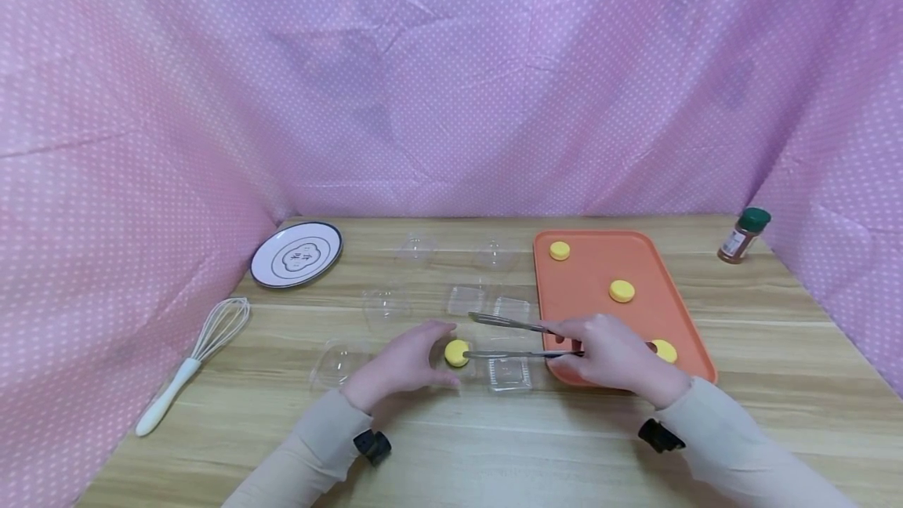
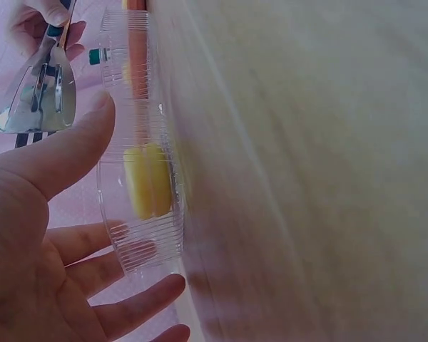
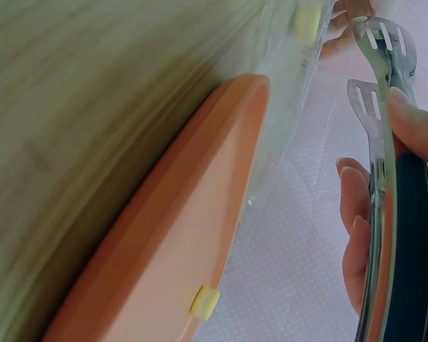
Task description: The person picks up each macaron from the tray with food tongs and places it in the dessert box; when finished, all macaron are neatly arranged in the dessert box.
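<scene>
My left hand (image 1: pixel 404 365) is spread with thumb and fingers parted around a small clear plastic box base (image 2: pixel 157 246). A yellow macaron (image 1: pixel 455 353) sits inside that base. Whether the fingertips touch the plastic, I cannot tell. With my right hand (image 1: pixel 608 353) I grip slotted metal tongs (image 3: pixel 378 135) by their dark handle. The tongs' two arms stand apart, above the clear bases and the tray's left edge; in the right wrist view nothing lies between their tips. Several yellow macarons (image 1: pixel 622 291) lie on the orange tray (image 1: pixel 585 273), one partly behind my right hand.
Other clear bases (image 1: pixel 509 375) stand beside the tray. Domed clear lids (image 1: pixel 386 306) are spread to the left and behind. Farther left are a white plate (image 1: pixel 271 261) with a dark rim and a whisk (image 1: pixel 172 390). A green-capped spice jar (image 1: pixel 744 235) stands far right.
</scene>
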A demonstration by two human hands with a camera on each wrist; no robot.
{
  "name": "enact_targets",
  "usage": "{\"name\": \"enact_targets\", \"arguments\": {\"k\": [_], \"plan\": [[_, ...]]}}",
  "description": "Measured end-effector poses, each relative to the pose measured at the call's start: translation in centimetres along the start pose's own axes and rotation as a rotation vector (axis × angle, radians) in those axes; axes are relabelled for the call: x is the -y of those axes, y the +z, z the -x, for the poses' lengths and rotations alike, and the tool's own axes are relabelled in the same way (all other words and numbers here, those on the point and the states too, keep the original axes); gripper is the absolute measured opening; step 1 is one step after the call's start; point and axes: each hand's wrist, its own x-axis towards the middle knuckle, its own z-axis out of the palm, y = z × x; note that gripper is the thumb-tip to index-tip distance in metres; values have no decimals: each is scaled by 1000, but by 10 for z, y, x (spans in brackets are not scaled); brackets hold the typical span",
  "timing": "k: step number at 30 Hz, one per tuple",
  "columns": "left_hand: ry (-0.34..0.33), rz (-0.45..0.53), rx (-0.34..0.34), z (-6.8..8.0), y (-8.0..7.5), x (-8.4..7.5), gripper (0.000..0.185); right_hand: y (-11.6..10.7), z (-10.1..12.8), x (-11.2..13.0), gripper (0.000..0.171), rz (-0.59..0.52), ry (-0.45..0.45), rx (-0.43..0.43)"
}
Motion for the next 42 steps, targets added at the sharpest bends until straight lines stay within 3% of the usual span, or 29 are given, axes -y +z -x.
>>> {"name": "enact_targets", "arguments": {"k": [14, 24, 35, 42], "plan": [[-1, -86, 43, -2, -5, -3, 90, -22, 25, -14, 44, -3, 135, -20], [8, -107, 51, -3, -5, -2, 91, -39, 53, -34, 42, 51, 143, -113], [7, -108, 53, -2, -6, -4, 89, -52, 95, -68, 45, 101, 106, -305], [-1, -111, 58, -2, -5, -4, 88, -58, 123, -86, 55, 154, 172, -305]]}}
